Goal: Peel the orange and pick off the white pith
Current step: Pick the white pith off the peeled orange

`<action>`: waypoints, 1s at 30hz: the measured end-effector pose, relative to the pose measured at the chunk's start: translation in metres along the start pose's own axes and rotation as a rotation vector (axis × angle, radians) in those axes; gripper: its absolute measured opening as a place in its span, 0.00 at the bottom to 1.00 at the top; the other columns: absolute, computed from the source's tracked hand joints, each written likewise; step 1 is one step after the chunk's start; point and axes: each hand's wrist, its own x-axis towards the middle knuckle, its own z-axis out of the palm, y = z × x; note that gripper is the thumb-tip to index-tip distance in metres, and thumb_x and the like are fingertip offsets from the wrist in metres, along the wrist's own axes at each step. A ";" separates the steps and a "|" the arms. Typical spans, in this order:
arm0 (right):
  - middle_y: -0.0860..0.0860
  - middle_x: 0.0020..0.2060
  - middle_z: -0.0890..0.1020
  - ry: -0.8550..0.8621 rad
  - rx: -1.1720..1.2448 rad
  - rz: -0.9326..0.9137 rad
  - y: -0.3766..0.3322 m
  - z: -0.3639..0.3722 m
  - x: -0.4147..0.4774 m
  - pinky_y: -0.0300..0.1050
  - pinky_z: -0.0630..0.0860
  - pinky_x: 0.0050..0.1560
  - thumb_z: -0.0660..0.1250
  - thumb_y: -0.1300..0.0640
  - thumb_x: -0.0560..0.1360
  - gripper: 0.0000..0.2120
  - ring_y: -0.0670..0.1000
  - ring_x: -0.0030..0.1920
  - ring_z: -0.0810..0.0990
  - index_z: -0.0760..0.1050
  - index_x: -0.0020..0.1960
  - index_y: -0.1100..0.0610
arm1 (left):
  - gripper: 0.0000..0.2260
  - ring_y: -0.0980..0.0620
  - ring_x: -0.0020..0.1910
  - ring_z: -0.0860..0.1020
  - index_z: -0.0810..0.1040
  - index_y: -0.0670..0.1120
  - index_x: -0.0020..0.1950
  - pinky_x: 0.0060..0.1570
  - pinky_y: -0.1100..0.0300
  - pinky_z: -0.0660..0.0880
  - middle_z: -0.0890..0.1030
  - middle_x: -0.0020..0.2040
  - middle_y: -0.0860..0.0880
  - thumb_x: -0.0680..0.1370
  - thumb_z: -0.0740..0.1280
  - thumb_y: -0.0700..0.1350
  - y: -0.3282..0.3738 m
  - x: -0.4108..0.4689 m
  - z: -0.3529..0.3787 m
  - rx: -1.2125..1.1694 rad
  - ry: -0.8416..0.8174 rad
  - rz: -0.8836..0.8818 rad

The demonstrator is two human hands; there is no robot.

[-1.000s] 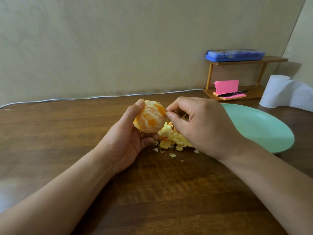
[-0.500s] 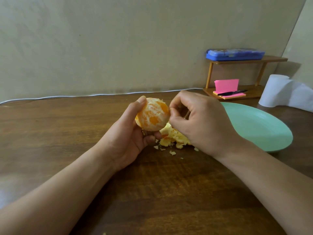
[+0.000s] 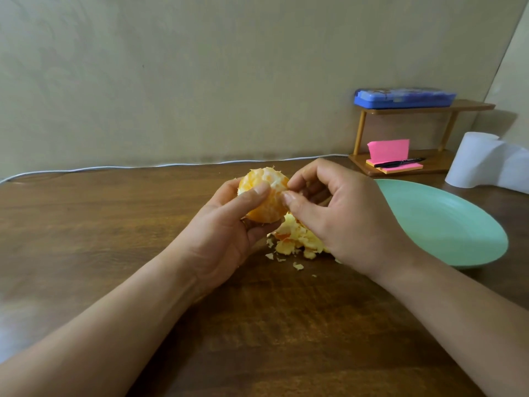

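Note:
A peeled orange (image 3: 267,206) with patches of white pith sits in my left hand (image 3: 226,233), which grips it from below and the left, thumb laid across its front. My right hand (image 3: 340,213) is at the orange's right side, thumb and forefinger pinching at the pith on its surface. A heap of torn peel and pith scraps (image 3: 294,243) lies on the brown wooden table (image 3: 114,224) just below the fruit, partly hidden by my right hand.
A pale green plate (image 3: 446,224) lies to the right of my hands. Behind it stand a small wooden shelf (image 3: 400,164) with pink sticky notes, a pen and a blue case, and a white paper roll (image 3: 475,161). A white cable runs along the wall.
My left thumb has moved from the orange's top to across its front as the fruit turned. My right fingers stayed pinching at its right side.

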 end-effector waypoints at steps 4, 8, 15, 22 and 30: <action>0.43 0.40 0.84 0.005 -0.039 0.001 0.002 -0.001 0.001 0.40 0.81 0.40 0.75 0.48 0.80 0.05 0.46 0.43 0.84 0.83 0.51 0.48 | 0.30 0.41 0.61 0.86 0.73 0.44 0.74 0.57 0.47 0.84 0.85 0.64 0.41 0.74 0.79 0.46 0.000 0.000 0.002 0.058 0.047 0.038; 0.42 0.38 0.84 -0.034 -0.131 -0.024 0.002 -0.003 0.001 0.38 0.80 0.38 0.74 0.48 0.81 0.05 0.44 0.41 0.83 0.84 0.51 0.48 | 0.33 0.41 0.59 0.86 0.73 0.46 0.73 0.58 0.42 0.83 0.85 0.63 0.42 0.70 0.80 0.48 0.000 -0.001 0.000 0.198 0.097 0.062; 0.41 0.37 0.82 -0.063 -0.290 -0.130 0.002 -0.006 0.001 0.36 0.75 0.37 0.72 0.51 0.82 0.04 0.43 0.38 0.81 0.84 0.49 0.50 | 0.32 0.43 0.56 0.88 0.76 0.47 0.70 0.56 0.46 0.84 0.87 0.57 0.43 0.68 0.80 0.51 -0.001 -0.001 0.000 0.382 0.115 0.102; 0.43 0.36 0.81 -0.042 -0.343 -0.182 0.001 -0.006 0.001 0.38 0.75 0.36 0.72 0.55 0.81 0.05 0.44 0.37 0.80 0.82 0.45 0.51 | 0.29 0.43 0.56 0.88 0.77 0.48 0.68 0.56 0.46 0.84 0.88 0.57 0.44 0.69 0.79 0.51 -0.001 -0.004 0.001 0.419 0.114 0.096; 0.41 0.40 0.82 -0.082 -0.283 -0.107 0.004 -0.010 0.001 0.37 0.81 0.41 0.72 0.56 0.81 0.03 0.42 0.42 0.82 0.84 0.53 0.50 | 0.31 0.42 0.57 0.87 0.76 0.46 0.70 0.61 0.41 0.82 0.87 0.58 0.42 0.70 0.80 0.52 0.001 -0.001 -0.003 0.396 0.108 0.053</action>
